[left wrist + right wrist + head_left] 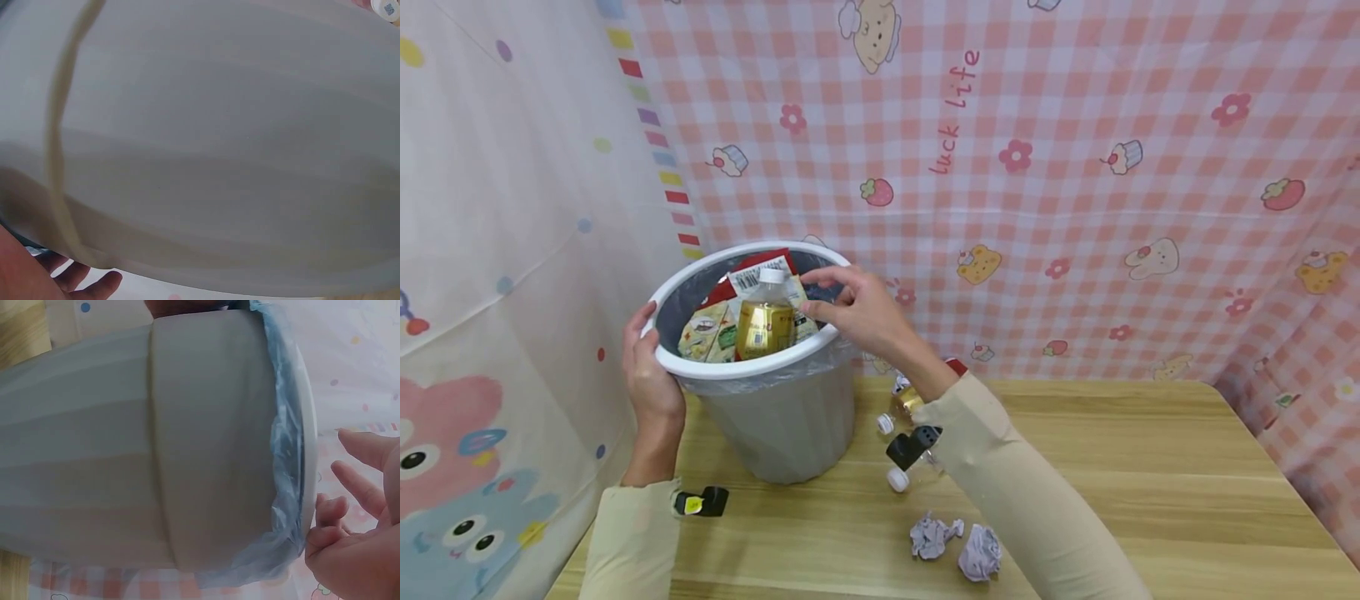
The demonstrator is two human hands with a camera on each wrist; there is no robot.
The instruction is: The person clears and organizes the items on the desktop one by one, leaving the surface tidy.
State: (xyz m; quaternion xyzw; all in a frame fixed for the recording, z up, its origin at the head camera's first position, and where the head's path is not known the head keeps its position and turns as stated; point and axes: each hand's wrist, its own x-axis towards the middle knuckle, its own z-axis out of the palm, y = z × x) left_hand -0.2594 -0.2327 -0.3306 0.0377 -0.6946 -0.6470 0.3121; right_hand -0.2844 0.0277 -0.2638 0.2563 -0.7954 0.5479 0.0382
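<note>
A: Where the scene begins on the left, what surrounds the work surface?

B: A white cloth with pastel cartoon animals [452, 467] hangs at the far left. Beside it a pink checked cloth [1075, 217], printed with bears, strawberries and the words "luck life", covers the back and right. Below lies a light wooden table [1150, 467].

A: And what stands on it?

B: At the table's left end stands a grey waste bin [782, 425] with a white rim, lined with a bluish plastic bag [284, 444] folded over the edge. It is full: a clear bottle [765, 321] of yellow liquid with a white cap stands upright among printed cartons and a red packet.

A: Where are the hands?

B: The left hand [651, 379] grasps the bin's left rim, fingers curled over the edge. The right hand [861, 312] hovers at the right rim just beside the bottle; its fingers are loosely bent and hold nothing, as the right wrist view shows.

A: Anything further right?

B: Just right of the bin, partly behind the right sleeve, lie two more bottles [898, 417] on their sides. Nearer the front edge sit two crumpled paper balls [958, 546], greyish-purple, close together.
</note>
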